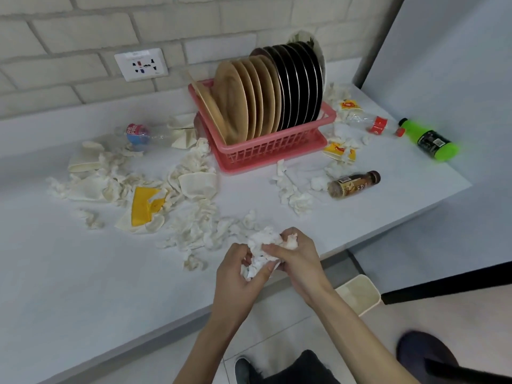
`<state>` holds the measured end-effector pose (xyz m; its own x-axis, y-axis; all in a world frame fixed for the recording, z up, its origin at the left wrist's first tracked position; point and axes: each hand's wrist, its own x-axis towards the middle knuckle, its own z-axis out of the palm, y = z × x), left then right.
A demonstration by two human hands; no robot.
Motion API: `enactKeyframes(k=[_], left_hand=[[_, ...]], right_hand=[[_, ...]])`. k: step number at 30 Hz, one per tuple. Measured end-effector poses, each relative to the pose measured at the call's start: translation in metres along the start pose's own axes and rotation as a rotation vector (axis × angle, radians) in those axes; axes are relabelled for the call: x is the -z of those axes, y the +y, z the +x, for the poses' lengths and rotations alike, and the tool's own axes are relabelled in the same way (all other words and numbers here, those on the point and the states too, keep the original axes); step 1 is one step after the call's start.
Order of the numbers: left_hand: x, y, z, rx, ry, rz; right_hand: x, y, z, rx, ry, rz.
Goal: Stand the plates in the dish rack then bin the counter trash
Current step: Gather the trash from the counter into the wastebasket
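At the near edge of the white tabletop (pixel 83 286), the left hand (pixel 238 275) and right hand (pixel 297 257) both clutch a tissue wad (pixel 263 241), with a cream bin (pixel 360 295) on the floor just beyond. Bare surface lies to the left. Loose tissues (pixel 194 234), wrappers (pixel 144 206) and bottles (pixel 432 141) ring the pink dish rack (pixel 266 155), where plates (pixel 263 98) stand upright near the brick wall (pixel 83 31).

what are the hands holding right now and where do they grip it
Both hold one wad of crumpled tissue: the left hand grips its lower end, the right hand its upper right side.
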<state>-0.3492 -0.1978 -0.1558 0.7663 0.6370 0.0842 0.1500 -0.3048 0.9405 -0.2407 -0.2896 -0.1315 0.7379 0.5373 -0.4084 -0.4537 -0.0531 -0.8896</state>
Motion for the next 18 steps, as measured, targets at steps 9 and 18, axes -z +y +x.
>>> enactKeyframes(k=[9, 18], left_hand=[[-0.057, 0.030, -0.006, 0.012, -0.115, -0.036], [-0.145, 0.062, -0.009, 0.122, -0.281, -0.087]], right_hand=[[0.084, -0.025, -0.013, 0.053, 0.132, 0.172], [0.182, -0.042, -0.035, -0.074, 0.245, 0.287]])
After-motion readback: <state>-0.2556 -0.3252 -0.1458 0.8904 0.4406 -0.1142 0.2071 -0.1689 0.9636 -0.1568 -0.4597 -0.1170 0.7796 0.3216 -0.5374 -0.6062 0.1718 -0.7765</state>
